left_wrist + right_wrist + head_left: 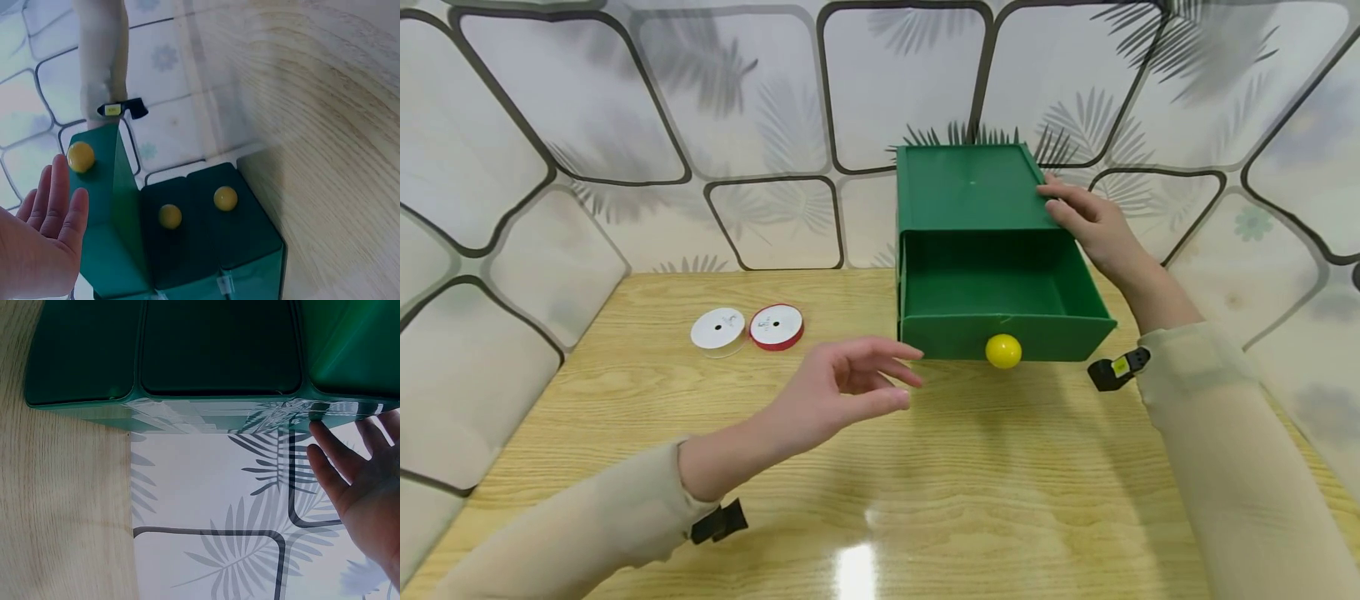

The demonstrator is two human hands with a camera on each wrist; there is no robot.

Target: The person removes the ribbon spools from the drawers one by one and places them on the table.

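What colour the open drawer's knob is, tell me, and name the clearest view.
The knob is yellow, clearest in the head view.

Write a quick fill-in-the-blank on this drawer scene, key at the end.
1. The knob on the pulled-out top drawer is coloured ____.
2. The green cabinet has ____ drawers in all.
3. The left hand holds ____, while the right hand touches the cabinet.
4. Of two ribbon spools, the one nearer the cabinet carries ____ ribbon.
Missing words: yellow; three; nothing; red.
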